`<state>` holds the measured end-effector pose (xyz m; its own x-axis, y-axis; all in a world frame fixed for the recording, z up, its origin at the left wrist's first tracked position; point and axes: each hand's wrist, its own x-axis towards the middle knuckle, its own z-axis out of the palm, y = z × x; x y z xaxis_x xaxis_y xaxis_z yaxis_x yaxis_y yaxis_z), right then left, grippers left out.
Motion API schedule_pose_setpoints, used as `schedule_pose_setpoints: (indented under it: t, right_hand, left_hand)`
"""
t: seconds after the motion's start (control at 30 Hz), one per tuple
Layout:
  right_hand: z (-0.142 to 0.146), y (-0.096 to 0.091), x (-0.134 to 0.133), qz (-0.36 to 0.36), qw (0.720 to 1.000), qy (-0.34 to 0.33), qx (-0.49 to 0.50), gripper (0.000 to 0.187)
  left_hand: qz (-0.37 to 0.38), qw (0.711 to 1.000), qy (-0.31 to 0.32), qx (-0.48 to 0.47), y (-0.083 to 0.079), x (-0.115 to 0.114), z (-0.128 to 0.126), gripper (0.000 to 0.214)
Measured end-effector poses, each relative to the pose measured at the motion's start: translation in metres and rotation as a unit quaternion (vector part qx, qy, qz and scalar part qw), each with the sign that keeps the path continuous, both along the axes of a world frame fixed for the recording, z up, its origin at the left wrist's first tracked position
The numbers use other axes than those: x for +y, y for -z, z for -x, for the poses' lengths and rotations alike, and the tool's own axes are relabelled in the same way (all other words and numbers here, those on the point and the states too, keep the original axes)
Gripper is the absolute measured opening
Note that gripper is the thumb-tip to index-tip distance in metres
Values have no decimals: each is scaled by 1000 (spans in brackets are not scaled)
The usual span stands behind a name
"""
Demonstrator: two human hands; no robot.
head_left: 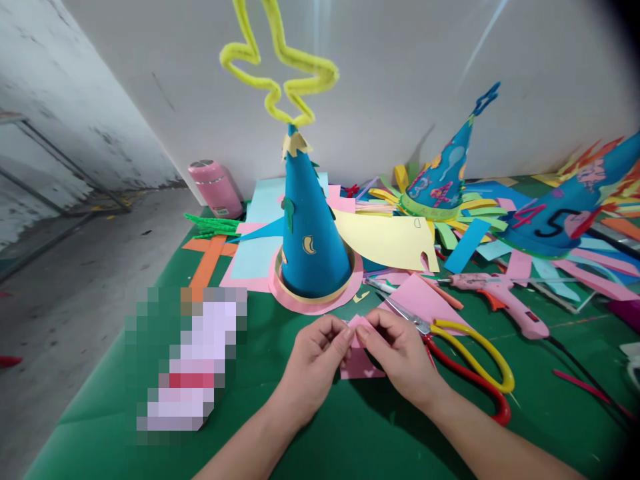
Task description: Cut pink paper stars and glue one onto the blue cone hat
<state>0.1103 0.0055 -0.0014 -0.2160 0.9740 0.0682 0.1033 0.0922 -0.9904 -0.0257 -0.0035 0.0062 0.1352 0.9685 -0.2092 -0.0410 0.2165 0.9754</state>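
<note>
the left hand (317,353) and right hand (395,347) meet over the desk (260,420), the fingers of both pinching the upper edge of a small pink piece (361,368) between thumbs and forefingers. the piece is just in front of the blue hat (315,230), apart from it, its lower part hanging below the fingertips; they cover its top, so whether it is creased cannot be told. as for progress, the hat stands upright as a finished cone: a pink brim (325,308) is around its base, a pale collar (296,145) near its tip, a yellow wire shape (327,79) above, and a few cutouts, such as a leaf (289,215), along its sides. much of its blue front is bare, whereas two other hats, one behind on the right (440,177) and one at the far right (555,217), carry numerals and paper fringe, so this one looks only partly decorated. the pink piece is loose and seems unfinished. the scissors (426,327) lie open beside the right hand, and the glue gun (513,305) lies farther right, neither held.
</note>
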Motion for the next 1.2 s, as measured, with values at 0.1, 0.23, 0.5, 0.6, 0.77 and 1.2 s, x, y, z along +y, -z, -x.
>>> schedule_pose_setpoints:
  t: [0.1,0.23,0.5,0.6,0.77,1.2]
  right_hand:
    - [0,0,1,3,1000,-5,19,21]
    - [-1,2,2,6,1000,7,29,22]
    - [-1,2,1,5,1000,18,6,23]
    - [-1,0,1,1,1000,22,4,23]
    - [-1,-2,3,-7,1000,26,1,24]
    - [-1,0,4,-39,998,38,-41,23]
  left_hand:
    - [1,1000,5,11,-1,0,0,24]
    - [14,1000,-2,-21,2,0,0,26]
    - [18,1000,8,-16,4,0,1,25]
    - [13,1000,13,3,2,0,1,26]
    - [14,1000,9,-2,3,1,0,21]
    - [28,998,24,-49,4,4,4,24]
